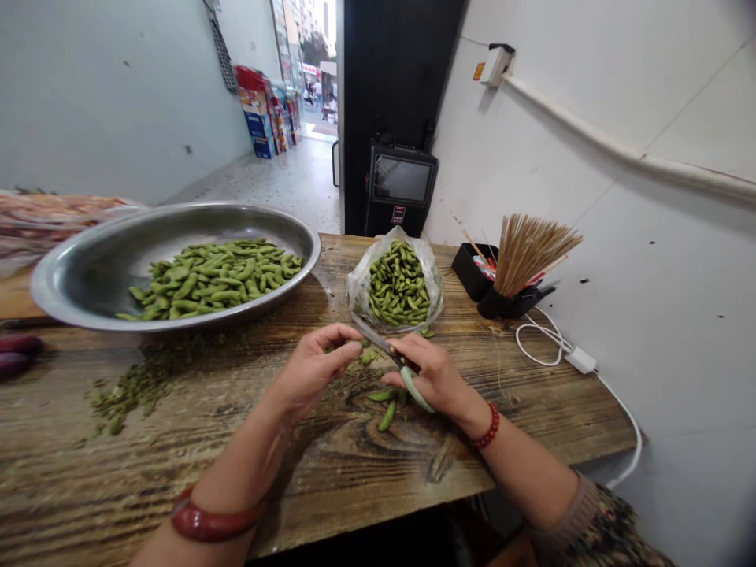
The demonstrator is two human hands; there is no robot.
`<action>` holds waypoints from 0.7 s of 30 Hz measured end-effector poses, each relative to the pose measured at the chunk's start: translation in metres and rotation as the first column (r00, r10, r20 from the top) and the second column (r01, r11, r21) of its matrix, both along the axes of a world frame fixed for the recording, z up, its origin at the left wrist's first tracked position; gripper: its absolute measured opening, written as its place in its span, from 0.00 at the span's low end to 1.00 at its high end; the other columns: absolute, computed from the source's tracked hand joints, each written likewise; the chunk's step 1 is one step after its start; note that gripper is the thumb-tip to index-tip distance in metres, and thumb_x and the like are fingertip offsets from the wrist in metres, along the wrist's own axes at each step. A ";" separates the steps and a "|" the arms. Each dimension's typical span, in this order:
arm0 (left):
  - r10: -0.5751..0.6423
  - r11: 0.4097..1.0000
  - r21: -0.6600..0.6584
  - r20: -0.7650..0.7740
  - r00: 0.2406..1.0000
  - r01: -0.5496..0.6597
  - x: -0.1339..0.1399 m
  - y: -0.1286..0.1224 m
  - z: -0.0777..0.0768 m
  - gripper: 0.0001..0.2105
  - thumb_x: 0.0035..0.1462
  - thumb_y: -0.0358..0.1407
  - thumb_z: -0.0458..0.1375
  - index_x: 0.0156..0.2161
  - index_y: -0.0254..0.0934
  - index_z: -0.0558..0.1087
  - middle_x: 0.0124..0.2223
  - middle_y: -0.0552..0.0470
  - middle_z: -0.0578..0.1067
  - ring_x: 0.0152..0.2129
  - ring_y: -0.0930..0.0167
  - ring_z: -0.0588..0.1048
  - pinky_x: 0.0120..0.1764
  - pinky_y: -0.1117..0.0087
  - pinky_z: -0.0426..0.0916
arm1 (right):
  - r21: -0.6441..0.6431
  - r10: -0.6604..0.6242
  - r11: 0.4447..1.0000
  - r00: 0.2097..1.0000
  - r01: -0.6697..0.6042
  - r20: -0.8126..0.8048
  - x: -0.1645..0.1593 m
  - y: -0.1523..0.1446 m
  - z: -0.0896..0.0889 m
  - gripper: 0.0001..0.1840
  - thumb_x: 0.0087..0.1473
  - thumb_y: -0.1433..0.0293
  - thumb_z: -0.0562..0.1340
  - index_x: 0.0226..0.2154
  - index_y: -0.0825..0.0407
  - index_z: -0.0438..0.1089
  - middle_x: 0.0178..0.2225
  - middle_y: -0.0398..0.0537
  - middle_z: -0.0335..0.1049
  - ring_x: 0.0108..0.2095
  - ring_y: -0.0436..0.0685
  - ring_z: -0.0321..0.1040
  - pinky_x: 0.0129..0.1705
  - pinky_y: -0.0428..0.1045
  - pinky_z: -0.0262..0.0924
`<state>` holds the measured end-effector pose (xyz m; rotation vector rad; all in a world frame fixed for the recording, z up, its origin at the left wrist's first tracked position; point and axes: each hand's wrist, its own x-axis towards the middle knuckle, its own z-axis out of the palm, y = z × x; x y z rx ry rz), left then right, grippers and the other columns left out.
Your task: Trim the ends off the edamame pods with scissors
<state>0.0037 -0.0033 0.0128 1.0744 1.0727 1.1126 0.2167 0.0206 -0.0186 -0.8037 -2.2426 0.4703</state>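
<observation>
My right hand [434, 374] is closed around a pair of scissors [418, 390] with pale green handles; the blades point up and to the left. Thumb and fingers of my left hand [316, 366] pinch together beside the blades. A small green end shows at those fingertips, apparently an edamame pod, mostly hidden. Just beyond both hands stands a clear plastic bag [435, 276] full of edamame pods [398, 283]. A few loose pods [387, 415] lie on the wooden table below the scissors.
A wide steel basin [106, 272] with many pods [218, 279] stands at the left, green trimmings [138, 386] in front of it. Purple vegetables [15, 354] lie at the far left. On the right are a black holder with skewers [525, 252] and a white cable [582, 360].
</observation>
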 end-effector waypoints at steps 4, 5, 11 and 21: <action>-0.042 0.998 -0.037 0.108 0.993 0.046 -0.001 0.001 0.002 0.10 0.52 0.41 0.60 0.32 0.36 0.69 0.21 0.59 0.61 0.16 0.79 0.56 0.18 0.77 0.45 | 0.003 -0.127 0.992 0.986 0.128 -0.112 0.005 0.008 0.000 0.23 0.52 0.61 0.66 0.49 0.53 0.67 0.35 0.50 0.67 0.34 0.55 0.66 0.39 0.51 0.64; -0.065 0.997 -0.041 0.114 0.991 0.070 0.000 0.000 0.003 0.11 0.54 0.42 0.58 0.30 0.36 0.67 0.22 0.58 0.61 0.16 0.79 0.56 0.17 0.77 0.45 | -0.004 -0.152 0.988 0.979 0.153 -0.135 0.006 0.009 0.001 0.23 0.52 0.61 0.66 0.49 0.53 0.68 0.35 0.49 0.67 0.34 0.55 0.66 0.39 0.50 0.64; -0.259 0.950 0.084 -0.334 0.906 0.302 0.008 0.001 -0.003 0.13 0.56 0.41 0.55 0.25 0.35 0.66 0.22 0.57 0.64 0.18 0.77 0.60 0.23 0.75 0.54 | -0.010 -0.175 0.984 0.971 0.175 -0.165 0.008 0.010 0.005 0.24 0.52 0.61 0.66 0.50 0.53 0.67 0.36 0.50 0.68 0.34 0.55 0.66 0.39 0.51 0.64; -0.169 0.803 0.117 -0.895 0.413 0.584 0.023 -0.004 -0.026 0.04 0.50 0.31 0.58 0.33 0.38 0.74 0.33 0.50 0.73 0.30 0.67 0.70 0.33 0.70 0.60 | 0.013 -0.132 0.991 0.980 0.135 -0.149 0.007 0.010 0.002 0.23 0.52 0.63 0.66 0.49 0.53 0.67 0.37 0.51 0.69 0.37 0.55 0.67 0.41 0.50 0.63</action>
